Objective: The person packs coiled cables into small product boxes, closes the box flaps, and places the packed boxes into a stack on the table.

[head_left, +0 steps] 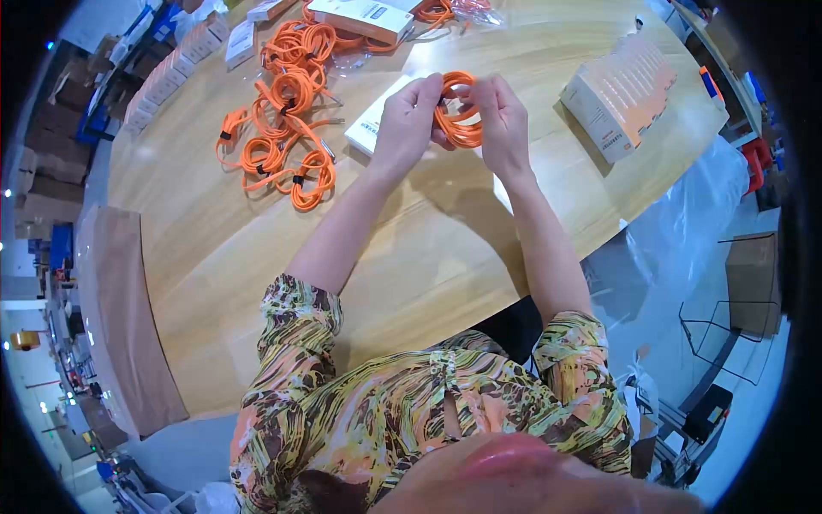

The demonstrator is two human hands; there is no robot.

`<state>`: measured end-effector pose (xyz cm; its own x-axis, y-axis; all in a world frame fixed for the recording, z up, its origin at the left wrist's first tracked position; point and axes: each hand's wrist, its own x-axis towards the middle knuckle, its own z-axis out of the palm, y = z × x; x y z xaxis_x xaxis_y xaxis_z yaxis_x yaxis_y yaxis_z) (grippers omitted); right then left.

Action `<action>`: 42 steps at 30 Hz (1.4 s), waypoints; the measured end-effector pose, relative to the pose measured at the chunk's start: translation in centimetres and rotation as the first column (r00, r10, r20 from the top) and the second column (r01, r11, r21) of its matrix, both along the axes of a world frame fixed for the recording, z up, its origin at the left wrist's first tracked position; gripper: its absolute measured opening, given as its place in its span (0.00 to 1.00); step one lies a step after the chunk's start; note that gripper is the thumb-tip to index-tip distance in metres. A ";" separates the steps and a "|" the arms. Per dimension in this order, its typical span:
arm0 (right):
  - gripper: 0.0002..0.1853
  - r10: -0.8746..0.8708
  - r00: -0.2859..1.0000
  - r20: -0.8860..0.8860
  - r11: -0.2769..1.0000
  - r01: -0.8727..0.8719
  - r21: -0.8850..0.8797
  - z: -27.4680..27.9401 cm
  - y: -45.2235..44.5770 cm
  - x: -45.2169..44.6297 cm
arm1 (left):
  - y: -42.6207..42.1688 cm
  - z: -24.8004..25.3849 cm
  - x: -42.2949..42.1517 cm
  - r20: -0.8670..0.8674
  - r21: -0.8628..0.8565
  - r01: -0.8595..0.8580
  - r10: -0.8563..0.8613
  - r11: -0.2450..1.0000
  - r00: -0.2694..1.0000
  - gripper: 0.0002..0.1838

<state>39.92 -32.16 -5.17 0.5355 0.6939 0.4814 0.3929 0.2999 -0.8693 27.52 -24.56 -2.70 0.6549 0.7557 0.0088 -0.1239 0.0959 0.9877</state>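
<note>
Centrally, orange cable coil (462, 135) being held between hands, above worktop (411, 257). Left hand (407, 127): grip pinching coil's left side. Right hand (507, 128): touching right side; fingertips blurring, cannot tell whether pinching. White box (363, 128) showing behind left hand. Tied orange cables (291, 89) lying left; box row (592, 104) standing right.

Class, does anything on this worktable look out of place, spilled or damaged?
Nothing looks clearly spilled or damaged. Only the orange cables in the upper left look untidy: their loops overlap and some ends stick out, unlike the single orange coil between the left hand and right hand.
</note>
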 end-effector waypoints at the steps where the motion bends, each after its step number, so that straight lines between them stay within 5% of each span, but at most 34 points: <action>1: 0.19 -0.012 1.000 -0.013 1.000 0.012 -0.001 0.2 0.0 -0.2 | 0.1 0.2 -0.1 -0.015 0.019 0.006 -0.005 1.000 1.000 0.23; 5: 0.17 -0.050 0.996 -0.072 0.999 0.049 -0.016 1.0 -0.3 -1.0 | 0.8 0.1 -0.8 -0.082 0.065 0.028 -0.022 0.997 0.996 0.29; 6: 0.17 -0.082 0.992 -0.099 0.997 0.082 -0.007 1.1 -0.5 -0.9 | 1.4 -0.8 -0.9 -0.237 0.378 -0.028 0.126 0.926 0.963 0.31; 8: 0.15 -0.144 0.980 -0.141 0.989 0.148 0.019 1.5 -0.5 0.0 | 2.7 -2.3 -1.0 -0.326 0.864 0.040 0.497 0.502 0.804 0.38; 9: 0.15 -0.175 0.972 -0.160 0.983 0.182 0.032 1.6 -0.5 0.4 | 3.2 -3.1 -1.1 -0.253 0.967 0.151 0.667 0.207 0.701 0.42; 14: 0.14 -0.217 0.974 0.064 0.976 0.215 0.033 0.2 0.0 2.2 | 3.1 -4.6 -1.1 -0.505 0.845 0.261 0.534 0.467 0.678 0.43; 15: 0.14 -0.224 0.972 0.064 0.974 0.222 0.037 0.1 0.1 2.3 | 3.1 -4.4 -1.0 -0.503 0.846 0.264 0.531 0.463 0.682 0.43; 19: 0.14 -0.381 0.913 0.144 0.925 0.376 0.061 0.0 -0.1 3.3 | 2.9 -3.6 -0.4 -0.228 0.974 0.211 0.407 0.085 0.885 0.53; 20: 0.14 -0.385 0.911 0.150 0.923 0.379 0.064 0.2 -0.2 3.4 | 2.9 -3.5 -0.3 -0.221 0.975 0.205 0.403 0.084 0.888 0.53; 24: 0.16 -0.176 0.984 0.017 0.969 0.176 -0.173 0.4 -0.8 3.4 | 2.8 -3.0 0.0 -0.058 0.994 0.086 0.356 -0.063 0.933 0.52; 29: 0.25 -0.298 0.914 0.277 0.952 0.305 0.017 -0.4 0.2 2.9 | 1.4 -2.7 -0.2 -0.117 0.992 0.123 0.287 -0.003 0.951 0.46; 35: 0.34 -0.242 0.962 0.124 0.966 0.226 0.125 -1.2 0.7 2.9 | 1.1 -3.4 0.4 -0.053 0.998 0.039 0.262 0.059 0.964 0.47; 40: 0.39 -0.278 0.851 0.446 0.960 0.230 0.160 0.7 -0.6 2.6 | 1.0 -3.2 0.3 0.037 0.998 -0.020 0.260 -0.066 0.965 0.51; 42: 0.37 -0.134 0.940 0.314 0.990 0.110 0.092 1.6 -0.9 2.0 | 0.9 -3.3 0.6 0.151 0.971 -0.207 0.357 0.122 0.922 0.54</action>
<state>41.90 -33.05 -3.56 0.4243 0.5901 0.6868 0.6829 0.2896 -0.6707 28.11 -23.63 -6.04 0.4501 0.3184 0.8343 0.1904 -0.9470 0.2587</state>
